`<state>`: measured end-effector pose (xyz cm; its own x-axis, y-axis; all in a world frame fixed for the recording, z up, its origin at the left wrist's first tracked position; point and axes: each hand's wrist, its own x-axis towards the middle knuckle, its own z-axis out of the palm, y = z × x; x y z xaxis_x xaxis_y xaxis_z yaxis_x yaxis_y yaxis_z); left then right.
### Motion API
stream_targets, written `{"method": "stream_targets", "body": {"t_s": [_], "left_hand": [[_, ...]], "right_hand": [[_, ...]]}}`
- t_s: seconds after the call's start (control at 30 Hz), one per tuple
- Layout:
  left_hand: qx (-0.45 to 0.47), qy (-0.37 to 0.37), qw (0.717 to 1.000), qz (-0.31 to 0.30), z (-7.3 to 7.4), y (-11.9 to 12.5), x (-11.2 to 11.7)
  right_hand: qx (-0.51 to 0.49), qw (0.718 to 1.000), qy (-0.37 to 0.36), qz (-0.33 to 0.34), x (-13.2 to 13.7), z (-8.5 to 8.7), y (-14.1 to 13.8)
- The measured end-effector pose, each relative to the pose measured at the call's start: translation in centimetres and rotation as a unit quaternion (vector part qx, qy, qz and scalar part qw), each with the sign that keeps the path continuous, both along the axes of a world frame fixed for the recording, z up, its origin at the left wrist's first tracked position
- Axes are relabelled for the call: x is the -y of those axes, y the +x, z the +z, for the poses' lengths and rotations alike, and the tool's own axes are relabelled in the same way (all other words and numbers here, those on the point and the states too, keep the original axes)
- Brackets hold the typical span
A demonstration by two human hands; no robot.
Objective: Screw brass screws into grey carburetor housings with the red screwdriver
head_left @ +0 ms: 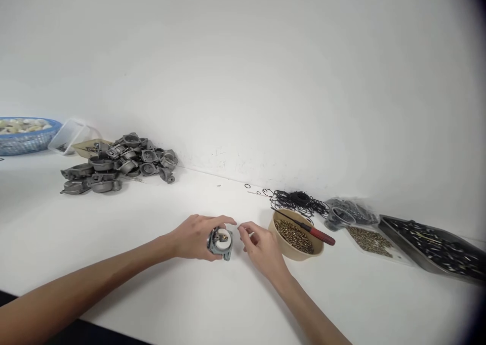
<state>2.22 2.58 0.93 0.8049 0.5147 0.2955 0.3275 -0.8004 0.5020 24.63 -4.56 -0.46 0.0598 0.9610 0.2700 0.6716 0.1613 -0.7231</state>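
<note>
Housing (222,240) looks stiff, fairly light; I'd hold its sides. My left grip (194,237) clasps it; whether my right grip (262,245) pinches anything, I can't tell.

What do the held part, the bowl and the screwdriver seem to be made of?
Part: probably cast metal, dull grey, around a smooth white disc, likely plastic. Bowl: perhaps plastic or coated paper; even, matte tan. Screwdriver: smooth red handle, likely plastic; thin dark shaft, probably metal.
</note>
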Motion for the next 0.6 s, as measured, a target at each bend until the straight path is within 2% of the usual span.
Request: {"method": "stream_targets", "body": {"t_s": [0.17,0.47,0.6], "left_hand": [[0.016,-0.035,0.999,-0.003,-0.8,-0.2,-0.3],[0.015,-0.076,0.997,-0.022,-0.8,-0.7,-0.4],[0.049,-0.092,0.994,-0.041,-0.3,-1.5,-0.7]], "right_hand": [[0.002,1.000,0.003,0.005,0.1,-0.2,-0.3],[0.003,1.000,-0.018,0.008,0.3,-0.3,-0.5],[-0.004,1.000,-0.030,0.006,0.3,-0.1,-0.5]]}}
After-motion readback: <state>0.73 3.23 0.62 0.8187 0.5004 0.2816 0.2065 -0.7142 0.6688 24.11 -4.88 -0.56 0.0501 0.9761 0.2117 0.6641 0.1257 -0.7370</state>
